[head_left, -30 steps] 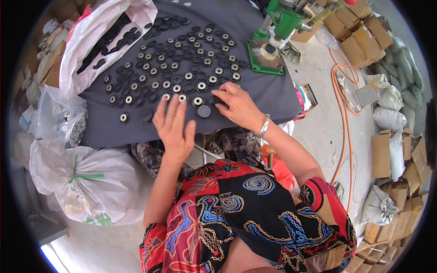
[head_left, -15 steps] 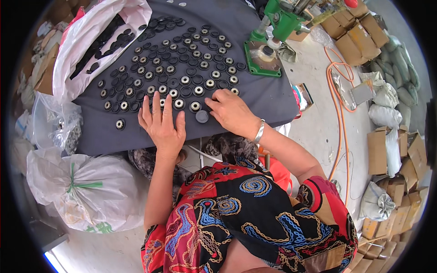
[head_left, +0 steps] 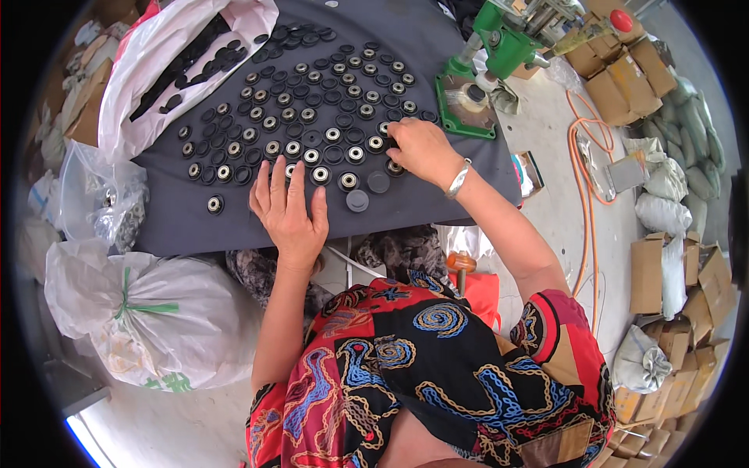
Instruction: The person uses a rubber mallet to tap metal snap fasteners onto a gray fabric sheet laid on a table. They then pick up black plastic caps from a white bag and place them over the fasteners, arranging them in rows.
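Observation:
On the dark cloth (head_left: 257, 207) lie several black round caps (head_left: 333, 154), many with a silver ball bearing (head_left: 312, 156) seated in the middle. My left hand (head_left: 292, 218) lies flat near the front rows, fingers stretched out, fingertips touching or just over the nearest pieces. My right hand (head_left: 425, 154) is at the right side of the rows, fingers bent together among the capped bearings; what they pinch, if anything, is hidden. Two plain flat discs, a grey disc (head_left: 357, 200) and a darker disc (head_left: 378, 182), lie between my hands.
A green hand press (head_left: 468, 105) stands at the table's right. At the left are an open white bag (head_left: 129, 117) of black caps, a clear bag (head_left: 94, 199) of metal parts and a tied white sack (head_left: 187, 327). An orange hose (head_left: 579, 210) and cartons (head_left: 628, 74) occupy the floor at right.
My right hand has moved away and to the right. A darker disc now lies beside the grey one. My left hand stays by the front rows; the whole view has shifted slightly.

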`<state>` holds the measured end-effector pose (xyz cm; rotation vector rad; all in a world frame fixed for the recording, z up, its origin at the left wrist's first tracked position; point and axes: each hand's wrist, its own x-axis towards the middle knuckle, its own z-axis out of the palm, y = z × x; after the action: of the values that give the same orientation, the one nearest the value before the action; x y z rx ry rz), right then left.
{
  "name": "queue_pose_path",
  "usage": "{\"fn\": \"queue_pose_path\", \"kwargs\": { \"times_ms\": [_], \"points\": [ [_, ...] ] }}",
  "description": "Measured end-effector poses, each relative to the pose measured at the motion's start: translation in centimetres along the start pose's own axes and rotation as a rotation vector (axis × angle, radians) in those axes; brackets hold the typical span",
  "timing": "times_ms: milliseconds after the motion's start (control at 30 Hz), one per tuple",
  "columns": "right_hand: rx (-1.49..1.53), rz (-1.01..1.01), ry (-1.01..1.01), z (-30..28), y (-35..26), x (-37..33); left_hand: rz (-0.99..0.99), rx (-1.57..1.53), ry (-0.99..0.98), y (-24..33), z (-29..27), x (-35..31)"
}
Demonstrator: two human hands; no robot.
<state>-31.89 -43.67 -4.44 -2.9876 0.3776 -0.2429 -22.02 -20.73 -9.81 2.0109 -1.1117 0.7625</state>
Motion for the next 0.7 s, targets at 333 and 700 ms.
{"fn": "queue_pose_path", "kwargs": {
  "times_ms": [333, 700],
  "points": [
    [0.394, 0.104, 0.436, -0.9, 0.7, -3.9, 0.001, -0.019, 0.031, -0.1, 0.1, -0.1],
    [0.055, 0.195, 0.208, -0.6, 1.4, -9.6, 0.007, -0.033, 0.048, -0.3, 0.2, -0.1]
  ]
}}
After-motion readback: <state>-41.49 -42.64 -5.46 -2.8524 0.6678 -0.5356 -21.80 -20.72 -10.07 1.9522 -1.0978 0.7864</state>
